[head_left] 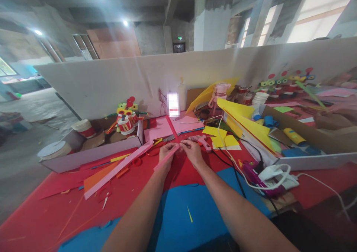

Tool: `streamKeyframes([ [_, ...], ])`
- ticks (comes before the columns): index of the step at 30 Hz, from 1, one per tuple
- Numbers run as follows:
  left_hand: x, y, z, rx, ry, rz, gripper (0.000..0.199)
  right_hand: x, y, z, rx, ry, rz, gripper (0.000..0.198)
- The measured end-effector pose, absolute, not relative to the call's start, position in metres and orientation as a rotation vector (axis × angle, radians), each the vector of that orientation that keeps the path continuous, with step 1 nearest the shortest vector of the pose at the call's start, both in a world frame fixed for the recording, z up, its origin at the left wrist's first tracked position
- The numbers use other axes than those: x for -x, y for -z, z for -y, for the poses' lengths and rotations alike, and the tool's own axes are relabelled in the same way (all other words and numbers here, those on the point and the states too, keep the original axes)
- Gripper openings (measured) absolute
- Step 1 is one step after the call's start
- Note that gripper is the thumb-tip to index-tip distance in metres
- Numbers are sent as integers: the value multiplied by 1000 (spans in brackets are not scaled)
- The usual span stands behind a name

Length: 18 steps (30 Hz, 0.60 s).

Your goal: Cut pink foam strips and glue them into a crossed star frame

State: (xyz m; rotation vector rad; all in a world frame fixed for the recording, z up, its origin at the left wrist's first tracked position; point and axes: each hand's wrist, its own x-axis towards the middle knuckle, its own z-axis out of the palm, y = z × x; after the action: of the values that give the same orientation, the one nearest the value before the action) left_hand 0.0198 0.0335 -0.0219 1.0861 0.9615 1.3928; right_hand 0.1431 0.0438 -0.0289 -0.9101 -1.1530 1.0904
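Note:
In front of me, my left hand (166, 153) is closed on a pink paper strip (161, 162) that slants down and left across its fingers. A red paper strip (173, 128) rises away from the same spot, meeting the pink one end to end or overlapping; I cannot tell which. My right hand (192, 151) pinches the strips where they meet, fingertips almost touching those of my left. Just beyond my right hand lies a pink hot glue gun (203, 142). Yellow-handled scissors (158, 140) lie behind my left hand.
A long pink strip (119, 168) lies to the left by orange paper (97, 179). Blue sheets (192, 207) cover the near edge. At right are yellow squares (228, 140), a purple power strip (252, 170) with trailing cords, and a box (306, 161). Paper-cup figures (125, 125) stand in the left box (111, 153).

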Motion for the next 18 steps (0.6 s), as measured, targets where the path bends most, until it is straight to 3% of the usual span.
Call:
streamKeyframes([
  [11,-24,15,-29,-1173,-1331,-1054,28,-140,30,-44,910,-969,1036,19],
  [18,-19,23,-34,-1132,-1517,-1096,24,-139,28,-41,845,-1170,1071,23],
])
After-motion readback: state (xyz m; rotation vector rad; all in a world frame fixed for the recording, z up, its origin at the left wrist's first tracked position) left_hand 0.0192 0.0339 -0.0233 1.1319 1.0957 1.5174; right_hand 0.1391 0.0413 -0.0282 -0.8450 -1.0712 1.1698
